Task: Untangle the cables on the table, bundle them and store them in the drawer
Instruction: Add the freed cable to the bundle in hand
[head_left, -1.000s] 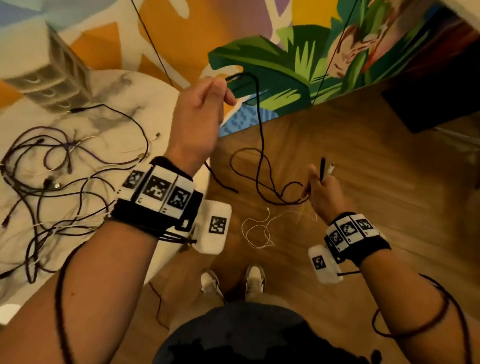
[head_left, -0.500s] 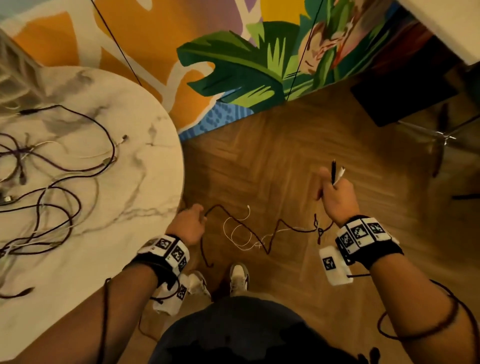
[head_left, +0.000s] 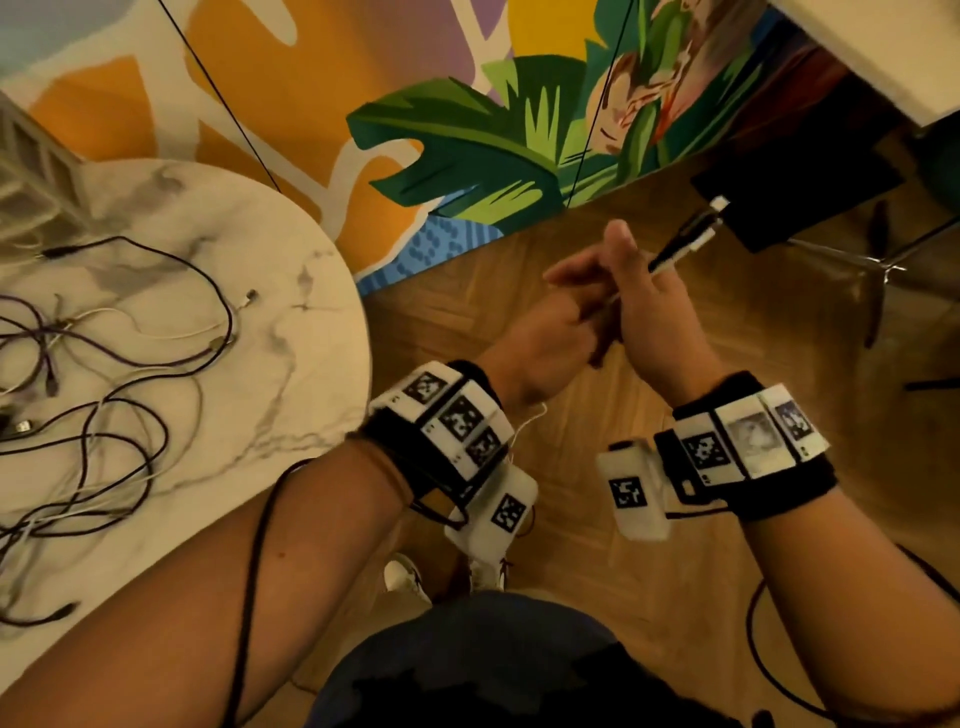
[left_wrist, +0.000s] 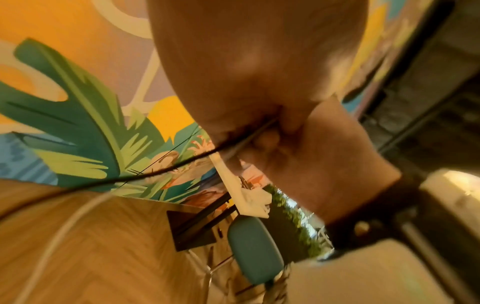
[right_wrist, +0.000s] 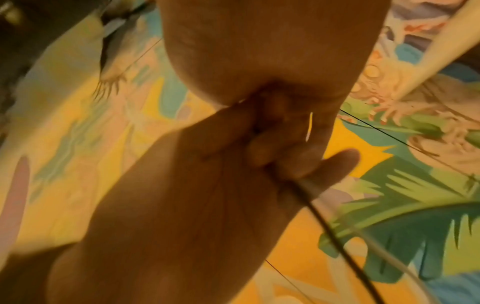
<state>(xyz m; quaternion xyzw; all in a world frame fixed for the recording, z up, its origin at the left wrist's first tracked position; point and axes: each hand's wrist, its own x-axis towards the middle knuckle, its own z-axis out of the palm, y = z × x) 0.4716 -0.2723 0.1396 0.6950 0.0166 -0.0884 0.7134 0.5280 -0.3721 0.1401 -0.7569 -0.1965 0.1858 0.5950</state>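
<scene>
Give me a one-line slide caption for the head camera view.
Both hands meet over the wooden floor, right hand holding black and white cable ends, tangled cables left on marble table.

Left hand (head_left: 550, 332) and right hand (head_left: 649, 317) meet over the floor; the grip between them is hidden from the head view. Both wrist views motion-blurred. Left wrist view: black cable (left_wrist: 166, 170) disappears into the closed fingers (left_wrist: 267, 142); white cable (left_wrist: 64, 232) smeared, its end not traceable. Cable tangle (head_left: 93, 395) on the bench (head_left: 291, 374) cut off at the left edge. Drawer unit (head_left: 31, 166) blurred, mostly out of frame.
</scene>
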